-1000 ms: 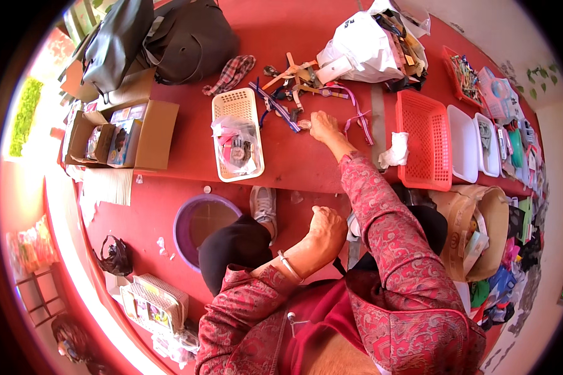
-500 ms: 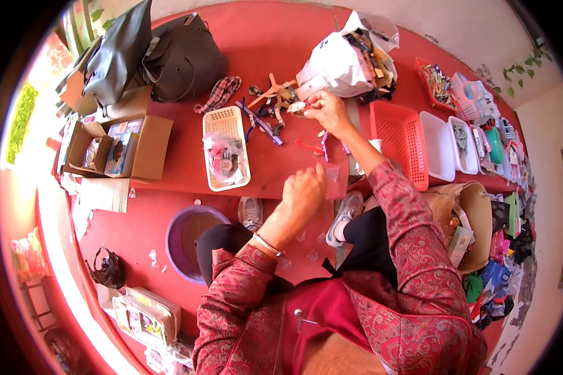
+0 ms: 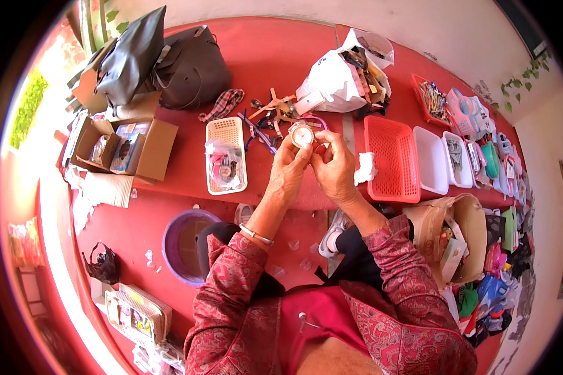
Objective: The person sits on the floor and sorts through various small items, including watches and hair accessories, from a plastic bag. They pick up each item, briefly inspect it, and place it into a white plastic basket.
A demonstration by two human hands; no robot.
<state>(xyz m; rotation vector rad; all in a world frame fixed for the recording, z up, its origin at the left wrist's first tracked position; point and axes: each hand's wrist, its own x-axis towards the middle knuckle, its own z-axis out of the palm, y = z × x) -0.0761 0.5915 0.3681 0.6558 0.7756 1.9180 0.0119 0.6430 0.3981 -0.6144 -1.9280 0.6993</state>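
Note:
Both hands are raised together above the red ledge (image 3: pixel 187 159). My left hand (image 3: pixel 289 170) and my right hand (image 3: pixel 333 167) pinch a small round pale object (image 3: pixel 302 135) between their fingertips. It looks like a roll of tape or a small dial; I cannot tell which. A silver bangle sits on my left wrist. Just beyond the hands lies a heap of wooden sticks and purple strips (image 3: pixel 275 115).
A white basket (image 3: pixel 224 134) with bagged items stands left of the hands, a red basket (image 3: pixel 391 161) and white trays (image 3: pixel 433 161) to the right. A white plastic bag (image 3: pixel 338 81), dark bags (image 3: pixel 169 69), an open cardboard box (image 3: pixel 156 147), and a purple basin (image 3: pixel 172 240) surround me.
My right hand pulled back from the heap of sticks with the round object. My left hand rose from my lap to meet it. The view tilted.

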